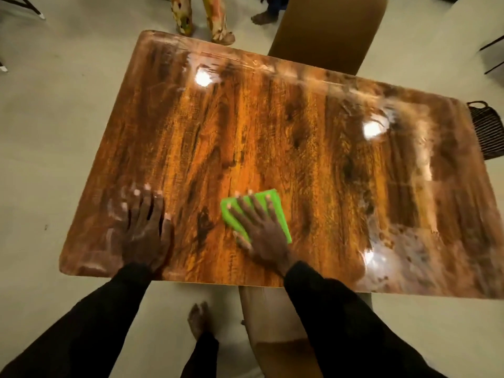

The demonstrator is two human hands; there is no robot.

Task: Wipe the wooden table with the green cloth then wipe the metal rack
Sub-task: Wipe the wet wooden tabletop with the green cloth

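A glossy wooden table [272, 137] fills the view. A bright green cloth [275, 205] lies flat on it near the front edge, a little right of the middle. My right hand [261, 236] presses down on the cloth with the fingers spread. Flat on the bare wood at the front left rests my left hand [147, 230], fingers apart and holding nothing. A dark metal rack [488, 132] shows just past the table's right end, partly cut off by the frame.
A brown chair [327, 31] stands at the far side of the table, and another chair [275, 336] sits under the near edge. Another person's legs [201, 20] stand beyond the far left corner. My bare foot [199, 320] is on the pale floor.
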